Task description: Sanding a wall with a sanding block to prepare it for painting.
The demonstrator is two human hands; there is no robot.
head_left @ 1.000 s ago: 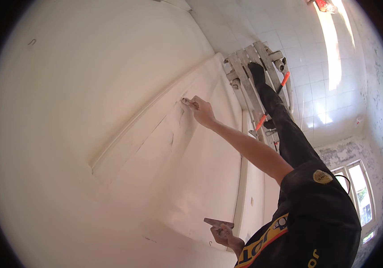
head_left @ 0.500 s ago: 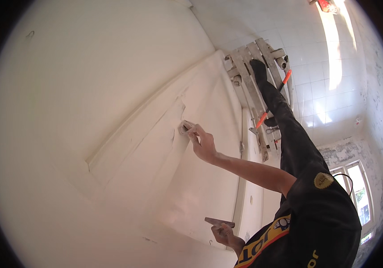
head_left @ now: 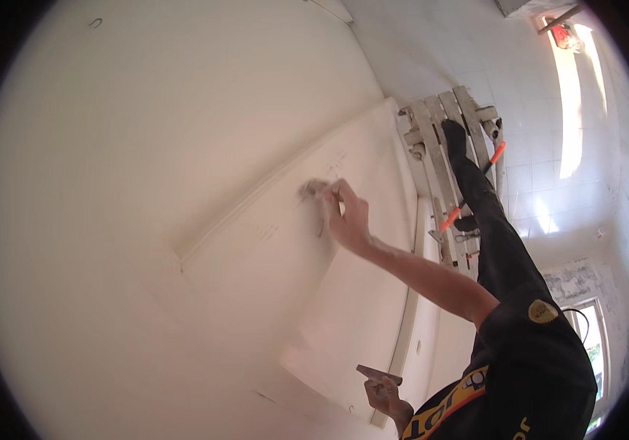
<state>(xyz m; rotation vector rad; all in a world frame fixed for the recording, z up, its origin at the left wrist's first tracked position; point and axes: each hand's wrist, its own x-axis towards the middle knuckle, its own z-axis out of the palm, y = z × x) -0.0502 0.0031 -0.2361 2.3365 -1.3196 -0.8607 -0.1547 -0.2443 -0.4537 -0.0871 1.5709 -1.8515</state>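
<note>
My right hand [head_left: 350, 218] is closed on a small scraper [head_left: 313, 188], blurred by motion, its blade against the white plastered wall [head_left: 256, 286]. It works on a smooth surface beside a long raised edge [head_left: 237, 202]. Faint marks and a short dark streak show in the plaster close to the scraper. Lower in the view, near my shirt front, my left hand [head_left: 389, 400] grips a flat grey scraper [head_left: 379, 375]. That blade is apart from the wall, as far as I can see. What lies on either blade is too small to make out.
My feet rest on a slatted wooden platform [head_left: 432, 136] at the upper right. A long tool with orange grips [head_left: 450, 218] lies across it. Pale floor tiles [head_left: 523, 158] spread beyond. A window [head_left: 589, 334] is at the right, a hook [head_left: 95, 23] at upper left.
My right hand has moved with its scraper across the plaster toward the raised edge. Ridge lines there now look fainter. The whole view has shifted slightly; my left hand keeps its scraper.
</note>
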